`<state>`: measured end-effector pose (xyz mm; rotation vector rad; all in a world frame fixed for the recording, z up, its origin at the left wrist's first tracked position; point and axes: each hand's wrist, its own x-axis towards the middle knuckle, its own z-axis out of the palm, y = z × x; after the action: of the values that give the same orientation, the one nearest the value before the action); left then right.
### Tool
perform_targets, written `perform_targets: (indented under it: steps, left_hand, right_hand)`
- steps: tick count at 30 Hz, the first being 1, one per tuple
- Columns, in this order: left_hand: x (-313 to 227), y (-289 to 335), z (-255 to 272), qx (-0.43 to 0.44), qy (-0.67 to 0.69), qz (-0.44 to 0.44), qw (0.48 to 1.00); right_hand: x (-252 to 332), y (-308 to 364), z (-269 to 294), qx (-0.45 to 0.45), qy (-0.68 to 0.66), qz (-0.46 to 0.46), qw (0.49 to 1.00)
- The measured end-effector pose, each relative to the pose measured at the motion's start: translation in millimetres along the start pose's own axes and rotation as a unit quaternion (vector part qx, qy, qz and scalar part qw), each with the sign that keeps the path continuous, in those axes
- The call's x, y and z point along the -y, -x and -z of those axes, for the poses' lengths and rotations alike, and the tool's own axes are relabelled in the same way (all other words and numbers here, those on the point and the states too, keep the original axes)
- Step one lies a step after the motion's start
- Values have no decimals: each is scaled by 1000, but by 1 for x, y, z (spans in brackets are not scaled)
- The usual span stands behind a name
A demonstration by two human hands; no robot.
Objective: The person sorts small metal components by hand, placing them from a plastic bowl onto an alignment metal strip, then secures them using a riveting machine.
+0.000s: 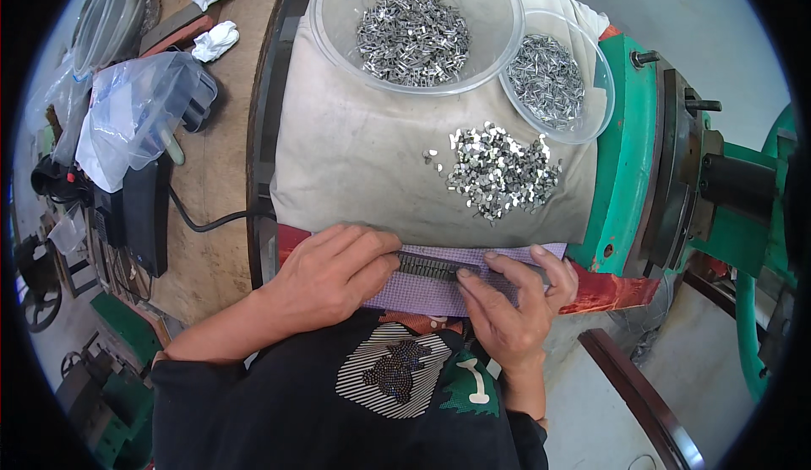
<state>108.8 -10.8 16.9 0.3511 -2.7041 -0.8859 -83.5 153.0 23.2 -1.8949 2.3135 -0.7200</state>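
A dark narrow strip (428,267) with a row of small metal pieces along it lies across a purple checked cloth (422,293). My left hand (332,271) is closed round the strip's left end. At its right part my right hand (517,305) grips it, thumb and index finger at the edges of the row and the other fingers curled further along. Whether a loose piece sits between those fingertips is hidden. Just beyond, a loose heap of small shiny metal pieces (500,171) lies on a beige cloth (363,166).
A large clear tub (325,35) and a smaller clear tub (605,103), both holding small metal pieces, stand at the back. Green machinery (623,149) rises at the right. On the wooden table (215,166) at left are a plastic bag (139,103), a black cable (203,227) and crumpled white paper (216,41).
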Motion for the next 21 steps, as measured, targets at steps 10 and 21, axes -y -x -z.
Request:
perform_targets:
  steps: [10,21]
  left_hand:
    - [4,3,2,13,68,43,997]
    - [4,6,0,-8,67,73,995]
  right_hand:
    - [-2,-5,0,45,-33,-21,998]
    - [-1,-10,-5,84,-15,-14,996]
